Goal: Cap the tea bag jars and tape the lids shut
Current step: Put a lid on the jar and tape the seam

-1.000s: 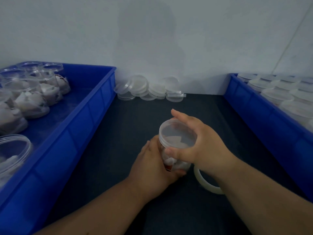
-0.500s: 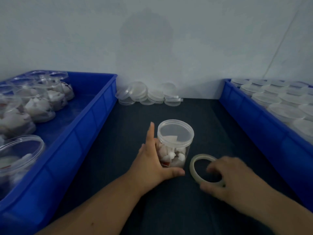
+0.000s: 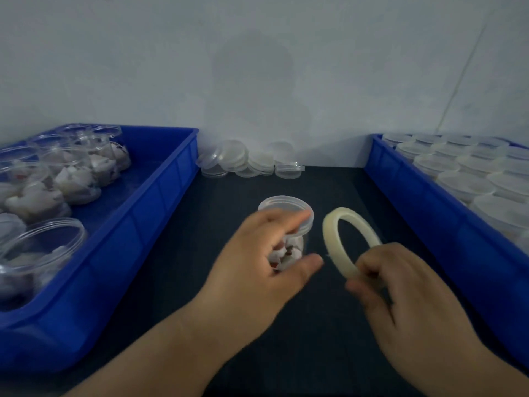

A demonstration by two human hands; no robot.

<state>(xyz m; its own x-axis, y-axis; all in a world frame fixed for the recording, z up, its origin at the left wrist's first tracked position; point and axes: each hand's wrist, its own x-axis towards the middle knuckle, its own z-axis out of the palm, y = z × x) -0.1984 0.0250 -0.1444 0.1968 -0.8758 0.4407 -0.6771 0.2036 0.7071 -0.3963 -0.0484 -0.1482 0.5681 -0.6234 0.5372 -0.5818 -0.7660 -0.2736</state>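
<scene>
On the counter [image 3: 320, 348], my left grip [image 3: 257, 270] curls around the capped jar [image 3: 283, 204]; my right grip [image 3: 400, 296] pinches the tape roll [image 3: 333, 233] upright.

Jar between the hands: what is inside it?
White tea bags with red bits show through the clear jar; a lid sits on top. The left hand covers most of the wall, so the fill level is hidden.

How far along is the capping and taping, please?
Done: the centre jar wears its lid; capped jars sit in the right bin. In hand: the right hand holds the tape roll raised, the left hand at the jar. Left: taping it, and the open jars in the left bin.
</scene>
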